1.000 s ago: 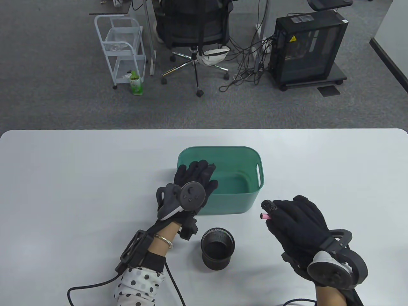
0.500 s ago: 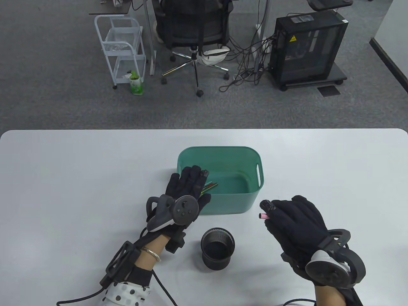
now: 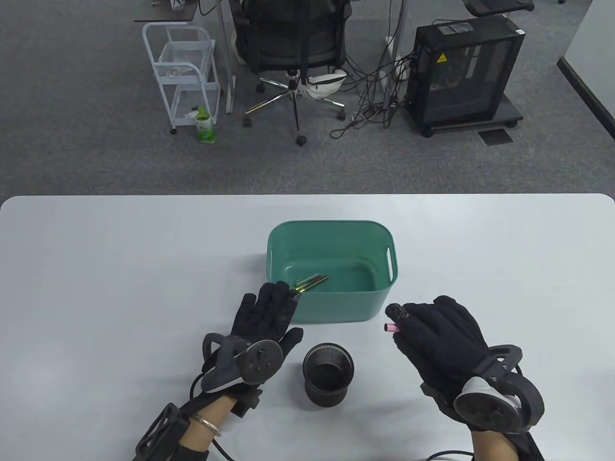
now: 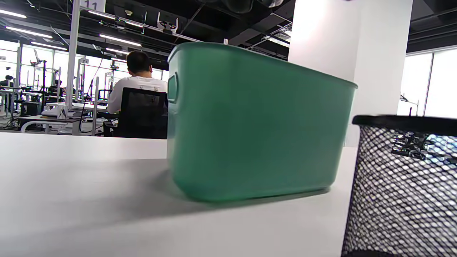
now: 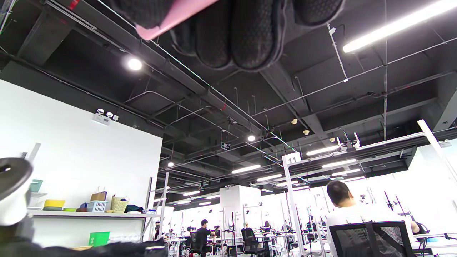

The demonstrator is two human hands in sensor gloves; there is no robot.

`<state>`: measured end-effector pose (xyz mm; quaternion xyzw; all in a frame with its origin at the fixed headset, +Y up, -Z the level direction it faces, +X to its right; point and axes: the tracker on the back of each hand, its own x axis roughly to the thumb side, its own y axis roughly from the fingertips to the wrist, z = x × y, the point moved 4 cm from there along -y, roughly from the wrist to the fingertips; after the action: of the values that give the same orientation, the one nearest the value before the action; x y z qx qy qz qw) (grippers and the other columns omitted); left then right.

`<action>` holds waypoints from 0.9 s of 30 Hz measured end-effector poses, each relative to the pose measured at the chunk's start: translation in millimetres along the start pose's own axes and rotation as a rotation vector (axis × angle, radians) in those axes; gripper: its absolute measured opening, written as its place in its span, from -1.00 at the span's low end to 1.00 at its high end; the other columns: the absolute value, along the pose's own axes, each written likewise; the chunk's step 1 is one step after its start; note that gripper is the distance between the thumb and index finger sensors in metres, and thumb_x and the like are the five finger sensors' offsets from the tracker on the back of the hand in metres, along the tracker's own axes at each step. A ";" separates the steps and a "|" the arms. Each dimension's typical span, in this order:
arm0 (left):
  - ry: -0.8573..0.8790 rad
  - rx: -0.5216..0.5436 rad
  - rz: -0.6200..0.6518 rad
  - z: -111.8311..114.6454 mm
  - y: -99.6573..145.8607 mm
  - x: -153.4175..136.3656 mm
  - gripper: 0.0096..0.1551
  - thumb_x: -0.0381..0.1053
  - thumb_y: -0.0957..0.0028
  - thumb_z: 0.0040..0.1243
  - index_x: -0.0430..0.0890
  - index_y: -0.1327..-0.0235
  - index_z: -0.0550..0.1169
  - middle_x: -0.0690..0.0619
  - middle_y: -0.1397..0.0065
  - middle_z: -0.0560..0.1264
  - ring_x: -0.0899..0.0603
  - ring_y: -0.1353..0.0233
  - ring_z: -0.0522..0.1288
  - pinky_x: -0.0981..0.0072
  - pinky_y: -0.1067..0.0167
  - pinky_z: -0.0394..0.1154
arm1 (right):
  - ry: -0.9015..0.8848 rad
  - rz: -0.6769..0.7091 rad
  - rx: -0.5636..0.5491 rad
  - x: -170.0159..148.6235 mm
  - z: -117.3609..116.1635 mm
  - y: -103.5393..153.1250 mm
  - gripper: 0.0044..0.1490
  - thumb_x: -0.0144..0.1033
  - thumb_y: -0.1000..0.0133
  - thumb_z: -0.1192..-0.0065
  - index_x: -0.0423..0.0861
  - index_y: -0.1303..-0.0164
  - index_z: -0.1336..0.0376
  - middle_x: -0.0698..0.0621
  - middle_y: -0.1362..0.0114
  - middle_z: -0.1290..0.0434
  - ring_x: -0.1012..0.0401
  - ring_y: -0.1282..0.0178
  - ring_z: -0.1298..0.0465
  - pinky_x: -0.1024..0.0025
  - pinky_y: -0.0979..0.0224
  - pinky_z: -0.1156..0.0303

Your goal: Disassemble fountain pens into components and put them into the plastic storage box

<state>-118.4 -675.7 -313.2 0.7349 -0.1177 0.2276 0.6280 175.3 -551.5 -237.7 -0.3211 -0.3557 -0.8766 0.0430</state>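
My right hand (image 3: 444, 338) is nearest me on the white table (image 3: 96, 269), its fingers curled round a slim pink pen piece (image 3: 390, 328) whose end pokes out toward the left from under my index finger and thumb. My left hand (image 3: 266, 319) lies flat with the fingers straight and spread, holding nothing; its fingertips (image 3: 283, 290) overlap the near left corner of the teal plastic storage box (image 3: 331, 230) (whether they touch it I cannot tell).

Between my two hands stands a black wire-mesh pen cup (image 3: 328, 373), upright, just in front of the box. Inside the box, at its near left, lie a few thin pen parts (image 3: 312, 282) in green, yellow and red, side by side on the floor.

The left wrist view shows none of my fingers, only the box's outer wall (image 4: 257, 125) standing on the table and the mesh cup (image 4: 403, 185) close at the right. The right wrist view looks upward: the pink piece (image 5: 171, 18) slants across my gloved fingertips (image 5: 250, 39) at the top edge, which grip it from both sides.

Beyond the table's far edge are grey carpet, a black office chair (image 3: 293, 43), a white wire cart (image 3: 182, 72), a green bottle (image 3: 205, 126) and a black computer tower (image 3: 463, 72).
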 end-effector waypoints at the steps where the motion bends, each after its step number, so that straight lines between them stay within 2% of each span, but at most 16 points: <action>1: -0.007 -0.003 -0.005 1.9 4.5 -0.8 -0.16 0.25 -0.45 -0.35 -0.10 -0.93 0.04 -0.15 -0.95 0.00 -0.30 -0.86 -0.07 -0.18 -0.72 -0.19 | -0.001 0.001 0.001 0.2 -0.2 0.0 -0.43 0.05 -0.27 -0.06 0.16 -0.46 -0.36 0.15 -0.39 -0.48 0.22 -0.34 -0.51 0.03 -0.65 -0.25; 15: -0.014 0.014 -0.082 13.6 50.0 -10.0 -0.16 0.25 -0.44 -0.37 -0.11 -0.93 0.03 -0.15 -0.95 0.01 -0.31 -0.86 -0.07 -0.18 -0.72 -0.20 | 0.002 0.004 0.026 2.6 -6.4 -0.9 -0.43 0.05 -0.27 -0.06 0.16 -0.46 -0.36 0.15 -0.39 -0.49 0.22 -0.34 -0.51 0.03 -0.65 -0.25; 27: -0.028 0.003 -0.088 21.2 62.0 -12.1 -0.16 0.25 -0.43 -0.39 -0.11 -0.92 0.01 -0.14 -0.94 -0.01 -0.30 -0.85 -0.08 -0.17 -0.71 -0.21 | 0.025 -0.005 0.090 0.4 -24.7 -1.2 -0.43 0.05 -0.27 -0.07 0.15 -0.46 -0.36 0.15 -0.39 -0.49 0.22 -0.34 -0.51 0.03 -0.64 -0.25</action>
<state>-153.4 -709.1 -267.4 0.7433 -0.0937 0.1894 0.6347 161.5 -566.7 -251.6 -0.3069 -0.3949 -0.8639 0.0597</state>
